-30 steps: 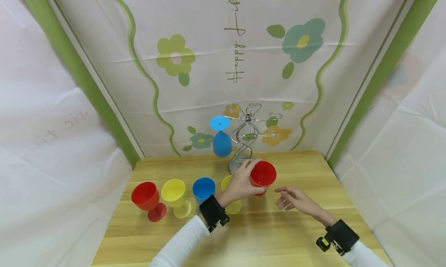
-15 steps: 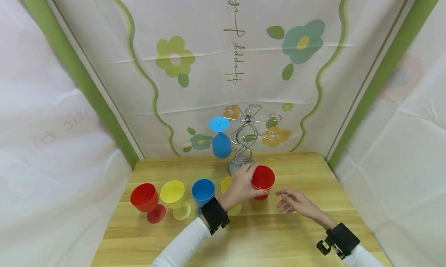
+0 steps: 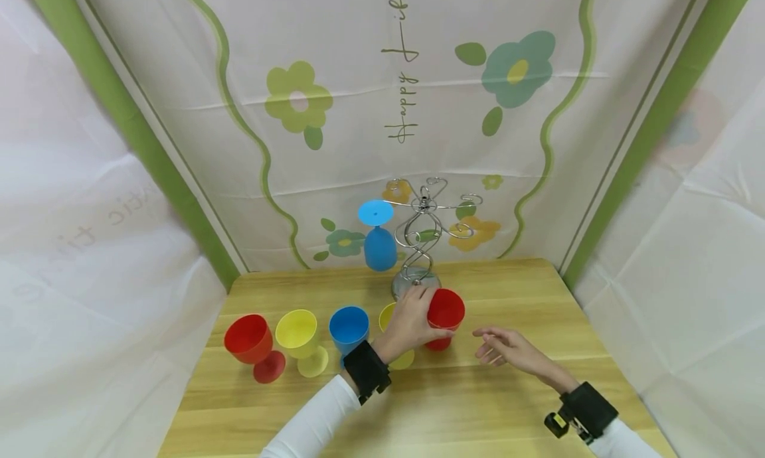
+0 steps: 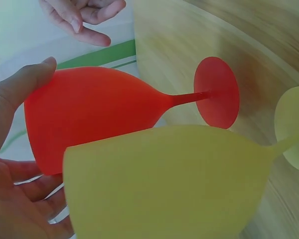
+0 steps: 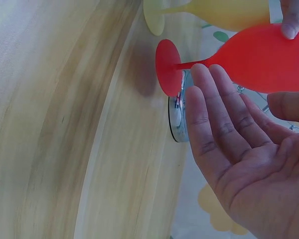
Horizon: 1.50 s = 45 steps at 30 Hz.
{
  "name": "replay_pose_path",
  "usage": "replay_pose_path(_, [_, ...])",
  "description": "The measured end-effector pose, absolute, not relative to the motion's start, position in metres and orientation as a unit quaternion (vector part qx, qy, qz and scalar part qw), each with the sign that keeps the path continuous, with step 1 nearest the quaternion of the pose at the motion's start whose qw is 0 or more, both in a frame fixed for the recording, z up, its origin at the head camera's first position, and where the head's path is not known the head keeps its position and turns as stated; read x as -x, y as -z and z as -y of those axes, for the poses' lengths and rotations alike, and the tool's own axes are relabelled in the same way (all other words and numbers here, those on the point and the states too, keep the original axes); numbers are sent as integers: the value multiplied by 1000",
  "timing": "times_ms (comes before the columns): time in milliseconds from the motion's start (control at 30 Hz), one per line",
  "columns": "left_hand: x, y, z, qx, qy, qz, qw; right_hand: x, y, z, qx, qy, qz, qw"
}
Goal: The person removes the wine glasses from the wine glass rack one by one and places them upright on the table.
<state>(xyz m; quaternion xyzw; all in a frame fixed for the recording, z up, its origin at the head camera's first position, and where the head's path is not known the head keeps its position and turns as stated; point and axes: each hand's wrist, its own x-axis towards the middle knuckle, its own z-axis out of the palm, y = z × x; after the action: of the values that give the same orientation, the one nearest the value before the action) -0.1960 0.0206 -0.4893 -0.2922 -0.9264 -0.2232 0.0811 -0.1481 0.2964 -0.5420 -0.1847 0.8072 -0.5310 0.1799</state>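
Observation:
My left hand (image 3: 411, 320) holds a red plastic goblet (image 3: 445, 308) by its bowl near the rim, thumb on one side and fingers on the other. In the left wrist view the goblet's stem and round foot (image 4: 217, 93) show, close over the table. Beside it stands a yellow goblet (image 4: 164, 184), partly hidden behind my left hand in the head view. To the right, my right hand (image 3: 508, 348) is held apart from the red goblet in the head view, fingers extended and palm visible in the right wrist view, holding nothing.
A silver wire rack (image 3: 424, 235) with curled arms stands at the back, a blue goblet (image 3: 379, 245) hanging upside down from one. Left of my hand stand upright red (image 3: 248, 342), yellow (image 3: 297, 332) and blue (image 3: 349, 325) goblets on the wooden table (image 3: 478, 411). Fabric walls surround it.
My left hand has brought the red goblet down and slightly left, closer to the yellow goblet. The right hand has hardly moved.

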Motion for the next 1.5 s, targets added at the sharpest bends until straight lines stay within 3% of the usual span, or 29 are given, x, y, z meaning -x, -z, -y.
replay_pose_path(600, [195, 502, -20, 266, 203, 942, 43, 145, 546, -299, 189, 536, -801, 188])
replay_pose_path(1500, [195, 503, -14, 252, 190, 948, 40, 150, 542, -306, 183, 529, -809, 182])
